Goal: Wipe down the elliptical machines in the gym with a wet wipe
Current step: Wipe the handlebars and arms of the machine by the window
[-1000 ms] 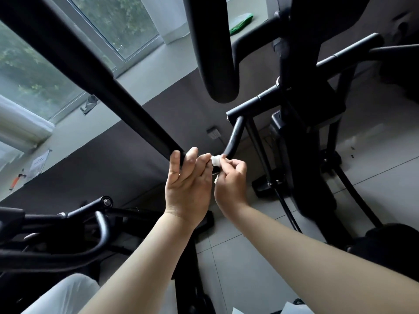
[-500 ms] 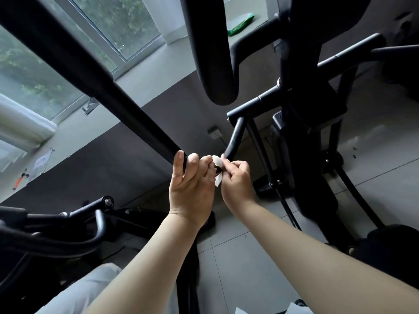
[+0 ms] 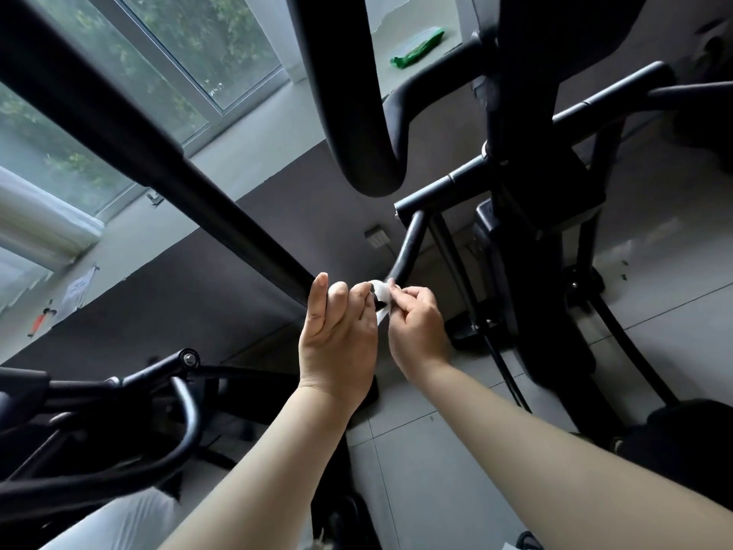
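the elliptical machine (image 3: 547, 232) fills the view, and its long black bar (image 3: 158, 152) runs down from the upper left. the left hand (image 3: 337, 335) curls its fingers over the lower end of this bar. the right hand (image 3: 416, 331) pinches a small white wet wipe (image 3: 380, 291) with thumb and fingertips. for a good result, i think the left hand should hold the bar steady while the right wraps the wipe around it and slides. the wipe lies on the bar between both hands, touching the left fingers.

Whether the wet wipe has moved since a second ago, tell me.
No. The wet wipe stays just below the wall socket, pinched by the right hand.
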### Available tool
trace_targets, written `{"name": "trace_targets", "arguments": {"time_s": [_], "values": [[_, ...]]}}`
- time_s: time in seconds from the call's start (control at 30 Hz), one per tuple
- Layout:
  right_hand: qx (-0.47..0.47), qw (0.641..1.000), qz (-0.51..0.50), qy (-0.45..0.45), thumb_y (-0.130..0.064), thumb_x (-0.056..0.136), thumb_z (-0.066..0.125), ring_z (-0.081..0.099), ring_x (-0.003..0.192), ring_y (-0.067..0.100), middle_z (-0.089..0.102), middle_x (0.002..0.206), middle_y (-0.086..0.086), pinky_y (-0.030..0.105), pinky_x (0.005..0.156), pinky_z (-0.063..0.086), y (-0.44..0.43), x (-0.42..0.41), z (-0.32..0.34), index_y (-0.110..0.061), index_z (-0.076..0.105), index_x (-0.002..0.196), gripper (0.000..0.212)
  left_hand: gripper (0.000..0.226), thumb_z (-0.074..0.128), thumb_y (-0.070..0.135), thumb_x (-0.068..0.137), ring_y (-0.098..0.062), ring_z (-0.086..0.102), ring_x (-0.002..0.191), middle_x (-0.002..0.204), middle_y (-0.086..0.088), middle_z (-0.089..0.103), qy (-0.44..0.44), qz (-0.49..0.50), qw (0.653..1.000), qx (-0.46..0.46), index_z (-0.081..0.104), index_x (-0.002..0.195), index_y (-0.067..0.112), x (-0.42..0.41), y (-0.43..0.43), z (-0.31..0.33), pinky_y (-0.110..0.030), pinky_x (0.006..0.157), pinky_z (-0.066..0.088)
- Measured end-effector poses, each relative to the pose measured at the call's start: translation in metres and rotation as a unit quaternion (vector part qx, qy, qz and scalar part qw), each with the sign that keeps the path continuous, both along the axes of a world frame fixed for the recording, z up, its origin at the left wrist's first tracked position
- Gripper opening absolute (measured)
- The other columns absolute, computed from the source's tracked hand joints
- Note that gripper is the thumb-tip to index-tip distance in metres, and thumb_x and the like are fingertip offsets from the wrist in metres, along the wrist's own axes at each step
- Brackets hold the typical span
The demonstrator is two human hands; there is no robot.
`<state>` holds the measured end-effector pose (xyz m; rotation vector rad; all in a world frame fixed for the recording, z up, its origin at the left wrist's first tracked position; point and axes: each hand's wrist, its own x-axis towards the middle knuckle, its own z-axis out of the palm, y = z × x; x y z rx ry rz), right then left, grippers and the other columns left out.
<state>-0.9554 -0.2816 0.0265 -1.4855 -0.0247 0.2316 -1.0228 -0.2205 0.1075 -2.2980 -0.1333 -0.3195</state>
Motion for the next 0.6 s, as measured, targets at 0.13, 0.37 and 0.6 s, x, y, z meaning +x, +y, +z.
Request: {"name": "trace_targets", "arguments": {"time_s": [0.13, 0.37, 0.6], "values": [[0.033, 0.995, -0.032, 0.085, -0.016, 0.106, 0.051, 0.062, 0.093, 0.013, 0.055, 0.109, 0.012, 0.006, 0.081, 0.039, 0.007, 0.014, 0.002, 0.004, 0.07, 0.113, 0.029, 0.046, 0.06, 0.02, 0.083, -0.026, 0.039, 0.122, 0.124, 0.009, 0.063, 0.031, 0.029, 0.999, 0.016, 0.069, 0.128, 0.016, -0.001, -0.002, 0.0, -0.048, 0.124, -0.018], [0.095, 0.982, -0.053, 0.157, -0.028, 0.099, 0.059, 0.067, 0.081, 0.006, 0.07, 0.091, -0.002, 0.015, 0.075, 0.053, 0.015, -0.005, 0.008, -0.011, 0.074, 0.099, 0.023, 0.056, 0.065, 0.029, 0.079, -0.025, 0.036, 0.126, 0.132, 0.01, 0.059, 0.047, 0.043, 0.998, 0.027, 0.066, 0.134, 0.016, -0.002, -0.003, 0.0, -0.047, 0.123, -0.02], [0.22, 0.907, -0.108, 0.342, -0.011, 0.098, 0.064, 0.063, 0.062, 0.005, 0.071, 0.083, 0.001, 0.012, 0.048, 0.047, 0.012, 0.023, 0.031, -0.007, 0.059, 0.101, 0.007, 0.054, 0.061, 0.019, 0.079, -0.027, 0.037, 0.125, 0.129, 0.006, 0.061, 0.045, 0.028, 0.998, 0.023, 0.066, 0.133, 0.012, -0.002, -0.001, -0.001, -0.046, 0.125, -0.016]]}}
